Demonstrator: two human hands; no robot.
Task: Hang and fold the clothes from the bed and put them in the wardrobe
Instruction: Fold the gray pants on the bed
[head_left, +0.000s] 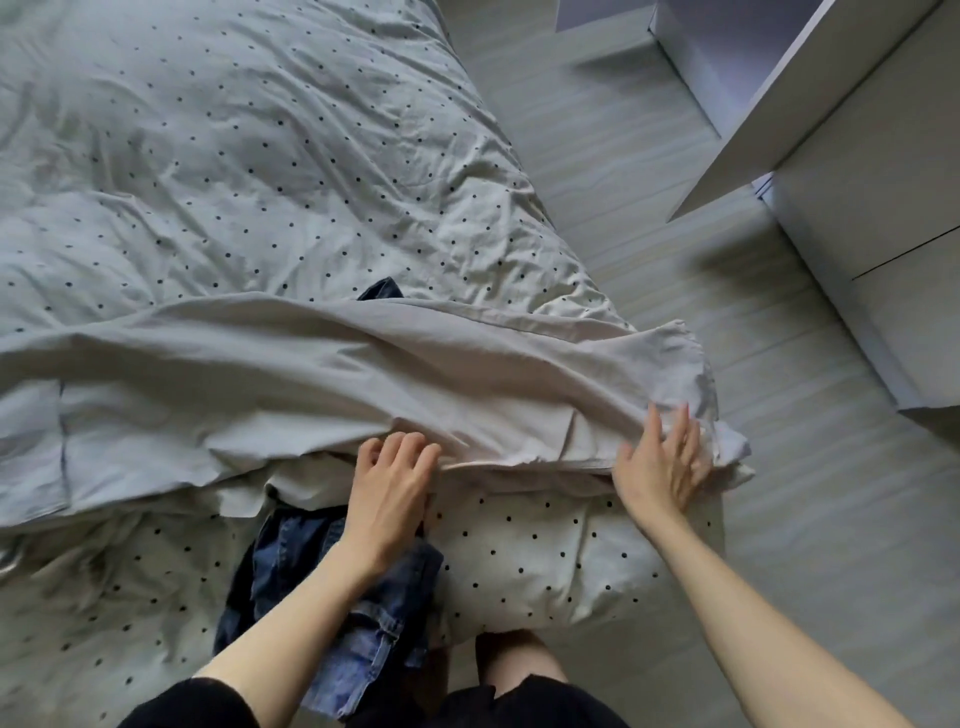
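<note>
Your curled left hand (392, 480) pinches the pale grey cotton garment's (322, 374) hem while your flat, open right hand (662, 462) smooths it, apparently for folding

1. A plain grey garment (311, 374) lies spread across the dotted duvet (234, 156).
2. The left hand (389, 483) rests at the garment's near hem, fingers curled at the edge.
3. The right hand (662, 462) lies flat with spread fingers on the garment's right end.
4. Blue jeans (363, 623) lie crumpled just in front of the garment, under the left forearm.
5. A white wardrobe (857, 182) stands well right of the garment, door open.
</note>
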